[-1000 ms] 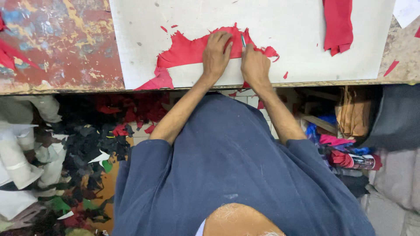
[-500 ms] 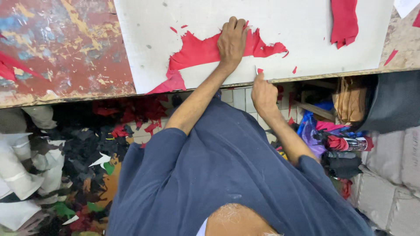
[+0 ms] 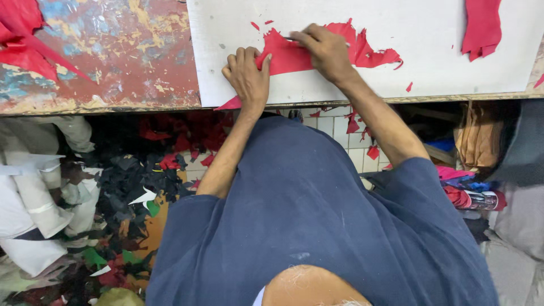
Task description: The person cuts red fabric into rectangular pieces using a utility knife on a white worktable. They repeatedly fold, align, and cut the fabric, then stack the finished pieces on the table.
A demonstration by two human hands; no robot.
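On the white board (image 3: 396, 73) at the bench's near edge lies the red sheet (image 3: 294, 56), already ragged with scraps cut loose, the left hand (image 3: 247, 76) spread flat pinning it, the right hand (image 3: 324, 48) gripping a thin blade (image 3: 290, 39).

Red leather piece (image 3: 317, 51) on white board (image 3: 430, 68) (table (image 3: 113, 56) mottled red-blue).

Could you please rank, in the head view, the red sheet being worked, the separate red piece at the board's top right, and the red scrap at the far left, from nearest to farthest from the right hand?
1. Red sheet, under the right hand.
2. Separate red piece, top right.
3. Red scrap, far left.
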